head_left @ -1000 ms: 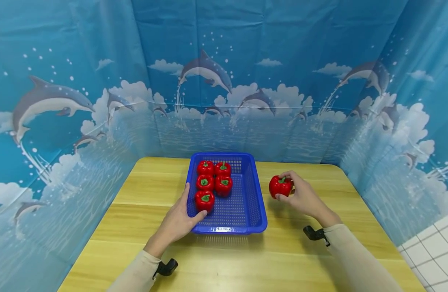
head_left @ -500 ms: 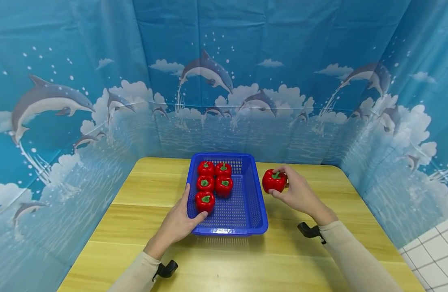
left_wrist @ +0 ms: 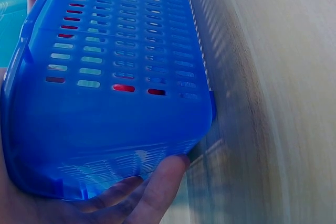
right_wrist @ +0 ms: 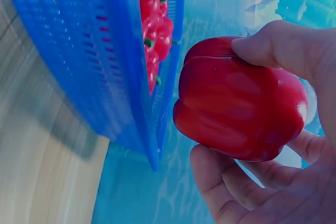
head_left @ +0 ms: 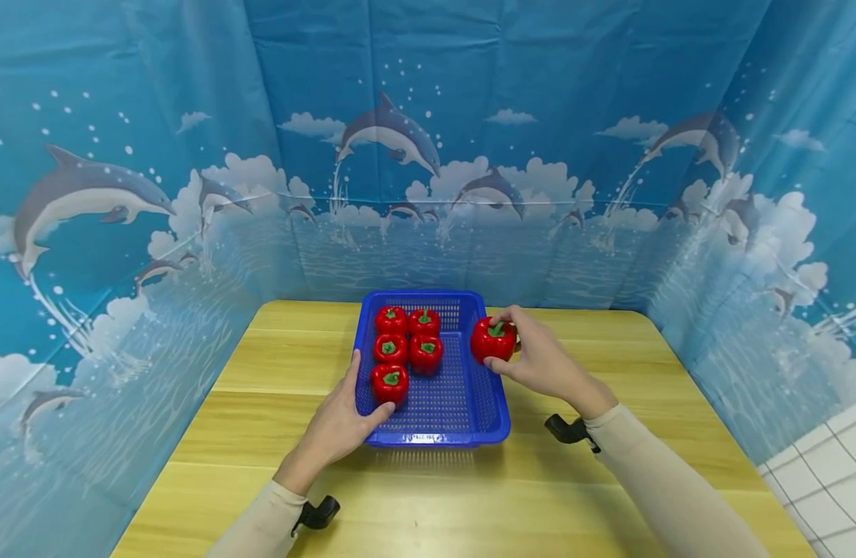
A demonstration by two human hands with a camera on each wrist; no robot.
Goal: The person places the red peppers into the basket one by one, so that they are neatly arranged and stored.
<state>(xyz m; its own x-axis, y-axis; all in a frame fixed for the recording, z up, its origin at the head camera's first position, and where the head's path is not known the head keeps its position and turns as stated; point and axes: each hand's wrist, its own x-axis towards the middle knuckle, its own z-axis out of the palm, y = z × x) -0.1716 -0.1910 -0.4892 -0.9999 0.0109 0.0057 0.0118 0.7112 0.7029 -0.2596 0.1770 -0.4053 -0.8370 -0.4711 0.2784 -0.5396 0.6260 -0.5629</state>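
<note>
A blue perforated plastic basket point(head_left: 433, 443) stands on the table. Along its left side sit several red bell peppers point(head_left: 390, 385) in two columns, green stems up. My left hand point(head_left: 339, 425) grips the basket's near left corner, thumb over the rim; in the left wrist view its fingers point(left_wrist: 163, 184) lie against the outer wall. With my right hand point(head_left: 540, 358) I hold another red bell pepper point(right_wrist: 236, 103) between thumb and fingers. It hangs over the basket's right rim, stem up, apart from the other peppers.
The wooden table point(head_left: 274, 387) extends around the basket on every side. A blue dolphin-print curtain point(head_left: 428, 256) closes off the back and both sides. White tiles point(head_left: 829, 473) show at the lower right. Each wrist carries a black camera mount point(head_left: 567, 428).
My right hand has carried its bell pepper leftward and slightly away from me, from beside the basket to over its right rim. The left hand stays on the basket corner.
</note>
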